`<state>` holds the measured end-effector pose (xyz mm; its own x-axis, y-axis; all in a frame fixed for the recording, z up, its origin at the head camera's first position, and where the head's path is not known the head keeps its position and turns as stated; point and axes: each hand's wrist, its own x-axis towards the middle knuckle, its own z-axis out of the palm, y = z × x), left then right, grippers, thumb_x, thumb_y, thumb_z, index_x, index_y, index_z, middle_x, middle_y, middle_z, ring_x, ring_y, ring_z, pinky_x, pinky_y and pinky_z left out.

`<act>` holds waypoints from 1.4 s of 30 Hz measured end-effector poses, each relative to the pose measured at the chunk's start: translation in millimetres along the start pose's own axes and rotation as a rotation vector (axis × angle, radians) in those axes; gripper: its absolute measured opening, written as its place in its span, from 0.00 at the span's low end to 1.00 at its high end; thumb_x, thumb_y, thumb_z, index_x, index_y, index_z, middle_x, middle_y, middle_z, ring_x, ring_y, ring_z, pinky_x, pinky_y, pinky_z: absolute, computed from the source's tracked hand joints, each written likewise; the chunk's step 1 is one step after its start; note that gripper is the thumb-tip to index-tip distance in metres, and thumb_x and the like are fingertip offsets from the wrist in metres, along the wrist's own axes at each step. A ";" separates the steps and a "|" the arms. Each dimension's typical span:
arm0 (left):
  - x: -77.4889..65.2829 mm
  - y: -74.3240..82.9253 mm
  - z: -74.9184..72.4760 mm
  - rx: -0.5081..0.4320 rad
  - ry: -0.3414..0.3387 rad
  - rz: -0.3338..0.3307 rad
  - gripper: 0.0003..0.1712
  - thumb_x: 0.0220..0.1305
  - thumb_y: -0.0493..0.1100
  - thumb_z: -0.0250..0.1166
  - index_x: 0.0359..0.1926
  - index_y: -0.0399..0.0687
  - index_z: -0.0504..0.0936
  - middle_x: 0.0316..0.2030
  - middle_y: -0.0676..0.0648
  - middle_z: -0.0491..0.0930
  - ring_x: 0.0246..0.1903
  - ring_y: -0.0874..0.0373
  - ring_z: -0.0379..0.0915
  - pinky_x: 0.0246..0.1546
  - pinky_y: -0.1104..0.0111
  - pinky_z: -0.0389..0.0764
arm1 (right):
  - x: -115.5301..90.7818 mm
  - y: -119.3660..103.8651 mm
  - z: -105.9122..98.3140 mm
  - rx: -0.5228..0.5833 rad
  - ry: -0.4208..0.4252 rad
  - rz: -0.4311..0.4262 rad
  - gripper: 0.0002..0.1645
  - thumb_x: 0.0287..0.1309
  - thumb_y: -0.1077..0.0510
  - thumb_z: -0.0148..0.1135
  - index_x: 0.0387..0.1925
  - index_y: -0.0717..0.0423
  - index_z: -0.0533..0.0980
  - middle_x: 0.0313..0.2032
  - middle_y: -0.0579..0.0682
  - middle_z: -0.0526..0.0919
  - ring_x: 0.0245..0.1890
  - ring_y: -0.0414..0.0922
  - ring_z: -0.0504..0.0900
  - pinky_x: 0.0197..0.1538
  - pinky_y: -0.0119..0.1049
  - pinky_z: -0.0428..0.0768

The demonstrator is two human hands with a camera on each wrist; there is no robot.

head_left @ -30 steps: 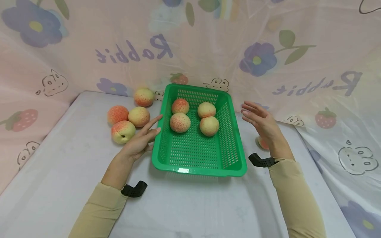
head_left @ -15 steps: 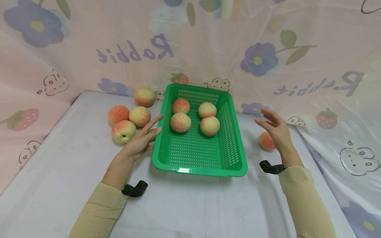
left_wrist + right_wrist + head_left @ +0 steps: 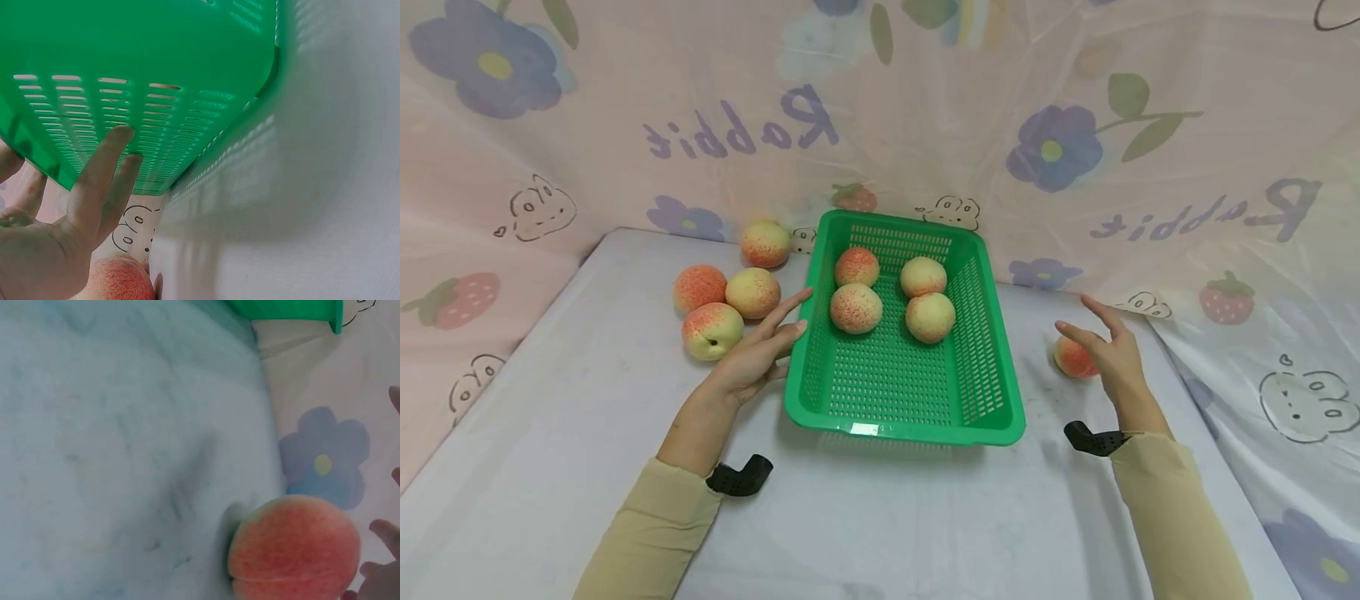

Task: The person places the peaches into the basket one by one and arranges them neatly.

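A green plastic basket stands mid-table with several peaches inside, one of them a speckled peach. My left hand rests on the basket's left side with fingers spread. In the left wrist view, two fingertips of it lie against the slotted side wall, and others are up at the rim. To the right of the basket lies a single red-and-yellow peach. Over that peach hovers my right hand, thumb and fingers apart, holding nothing. The right wrist view has the peach beside several fingertips.
Left of the basket sits a group of several peaches, among them a yellow-red peach close by my left wrist. Another peach lies farther back. A printed curtain hangs behind the white-covered table.
My right hand has moved right and toward me, away from the basket's right side and over the lone peach. My left hand stays at the basket.
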<state>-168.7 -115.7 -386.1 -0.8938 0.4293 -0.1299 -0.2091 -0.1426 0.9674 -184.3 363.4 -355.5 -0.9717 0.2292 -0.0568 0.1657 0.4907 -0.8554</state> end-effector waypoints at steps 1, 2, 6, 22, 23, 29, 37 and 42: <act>0.0 -0.1 -0.2 -0.002 0.002 0.000 0.32 0.76 0.49 0.46 0.75 0.68 0.48 0.68 0.33 0.58 0.56 0.54 0.72 0.50 0.55 0.78 | -0.1 2.2 0.2 0.013 -0.009 0.025 0.46 0.57 0.43 0.66 0.72 0.31 0.54 0.76 0.47 0.37 0.75 0.56 0.36 0.72 0.60 0.42; -0.1 -0.2 -0.3 -0.003 0.002 0.000 0.32 0.76 0.49 0.46 0.75 0.68 0.48 0.68 0.33 0.58 0.56 0.54 0.73 0.50 0.56 0.78 | -0.3 4.4 0.5 0.016 -0.014 0.042 0.47 0.56 0.42 0.66 0.73 0.30 0.53 0.76 0.47 0.36 0.75 0.56 0.36 0.72 0.59 0.43; -0.2 -0.2 -0.3 -0.012 -0.004 0.002 0.32 0.76 0.49 0.46 0.75 0.69 0.48 0.69 0.34 0.58 0.56 0.54 0.73 0.49 0.58 0.79 | -1.6 11.8 1.6 0.006 -0.002 0.096 0.50 0.56 0.41 0.66 0.74 0.32 0.50 0.76 0.51 0.34 0.75 0.56 0.35 0.72 0.58 0.45; -1.4 -0.4 1.3 -0.015 -0.008 -0.003 0.32 0.76 0.49 0.47 0.75 0.69 0.48 0.66 0.36 0.61 0.48 0.64 0.76 0.47 0.59 0.80 | -3.5 34.2 6.1 0.140 0.106 0.338 0.51 0.62 0.55 0.60 0.76 0.47 0.40 0.76 0.56 0.39 0.74 0.48 0.46 0.73 0.44 0.54; -1.5 -0.1 1.4 -0.014 -0.007 -0.002 0.32 0.76 0.49 0.47 0.75 0.69 0.48 0.65 0.37 0.62 0.48 0.64 0.77 0.47 0.59 0.80 | -3.0 34.7 6.3 0.148 0.111 0.349 0.52 0.62 0.55 0.60 0.76 0.47 0.40 0.76 0.56 0.40 0.73 0.47 0.48 0.73 0.43 0.55; -1.5 0.2 0.8 -0.014 -0.003 0.003 0.32 0.76 0.49 0.46 0.75 0.69 0.48 0.66 0.35 0.61 0.51 0.61 0.75 0.47 0.58 0.80 | -3.6 31.6 6.5 0.174 0.144 0.365 0.53 0.58 0.54 0.66 0.76 0.46 0.45 0.69 0.55 0.54 0.58 0.40 0.64 0.54 0.26 0.72; -1.1 -0.1 0.8 -0.010 -0.004 -0.002 0.32 0.76 0.49 0.46 0.75 0.69 0.47 0.69 0.34 0.59 0.60 0.48 0.69 0.48 0.58 0.80 | -6.4 -0.9 5.7 0.428 0.111 0.317 0.54 0.54 0.57 0.70 0.75 0.45 0.48 0.53 0.40 0.63 0.49 0.36 0.68 0.37 0.24 0.79; -1.6 -0.7 0.4 -0.012 -0.002 0.004 0.32 0.76 0.49 0.47 0.75 0.70 0.48 0.69 0.34 0.59 0.60 0.48 0.69 0.47 0.58 0.80 | -3.1 -28.0 8.9 0.504 0.063 0.218 0.53 0.52 0.59 0.71 0.74 0.47 0.50 0.46 0.38 0.64 0.45 0.36 0.70 0.35 0.27 0.82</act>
<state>-166.9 -115.9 -386.5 -0.8938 0.4307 -0.1252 -0.2098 -0.1548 0.9654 -187.5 341.5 -336.0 -0.9093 0.3382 -0.2425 0.2460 -0.0332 -0.9687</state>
